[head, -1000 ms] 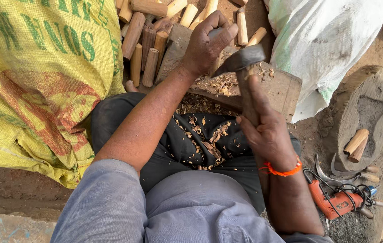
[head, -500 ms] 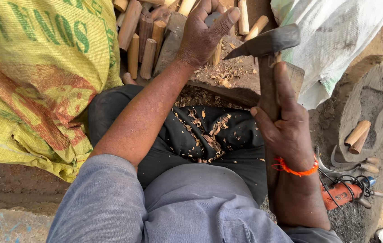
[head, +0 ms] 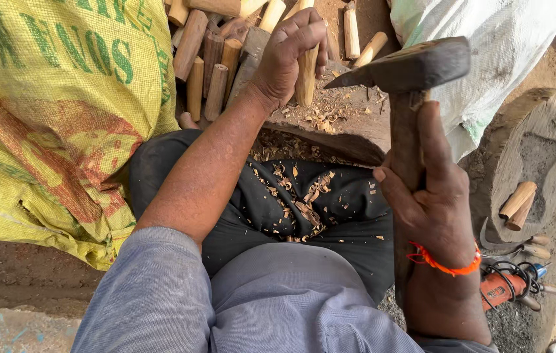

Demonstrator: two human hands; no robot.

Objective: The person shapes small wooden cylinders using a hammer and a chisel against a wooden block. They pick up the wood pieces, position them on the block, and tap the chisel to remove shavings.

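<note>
I see my left hand (head: 287, 59) wrapped around a pale wooden stick (head: 306, 75), holding it upright on the chopping block (head: 350, 127), near the block's far edge. My right hand (head: 431, 196) grips the handle of a hatchet (head: 408, 72), fingers closed, thumb stretched along the wood; the head hangs above the block's right side, apart from the stick. Wood shavings (head: 304, 202) litter my lap. The blade's edge looks dull, though I can't be sure.

Head-worn view, steeply downward, close
</note>
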